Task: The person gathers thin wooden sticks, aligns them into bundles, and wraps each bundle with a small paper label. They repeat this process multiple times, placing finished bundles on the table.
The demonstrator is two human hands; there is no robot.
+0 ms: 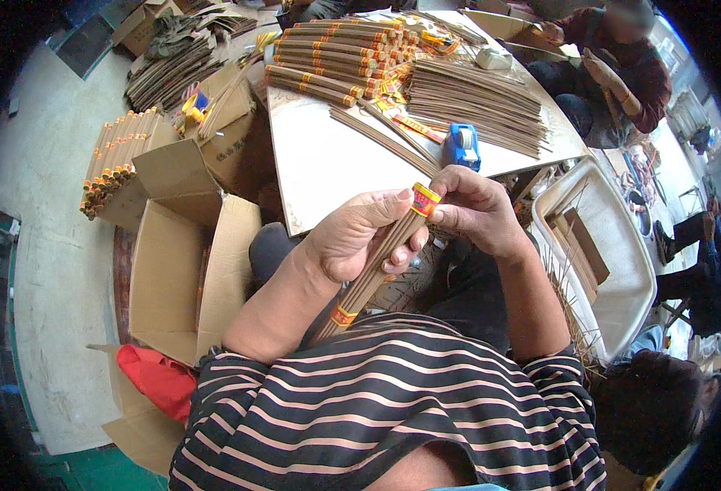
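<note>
A bundle of brown incense sticks [381, 260] slants up and away from my lap, in front of my striped shirt. Wrapped around it from below, my left hand [348, 233] grips its upper half, thumb close to the top end. A red and yellow paper band [425, 199] circles that end, and my right hand [485, 211] pinches the band's right edge between thumb and fingers. Lower down, a second yellow and red band [343, 317] goes around the sticks. Just beyond my right hand, a blue tape dispenser [463, 147] stands on the white table [307, 168].
Banded bundles [327, 59] are piled on the table's far side, beside loose sticks [479, 106]. An open cardboard box [162, 282] stands at my left, a white plastic tub [634, 274] at my right. Another person [622, 69] sits at the far right.
</note>
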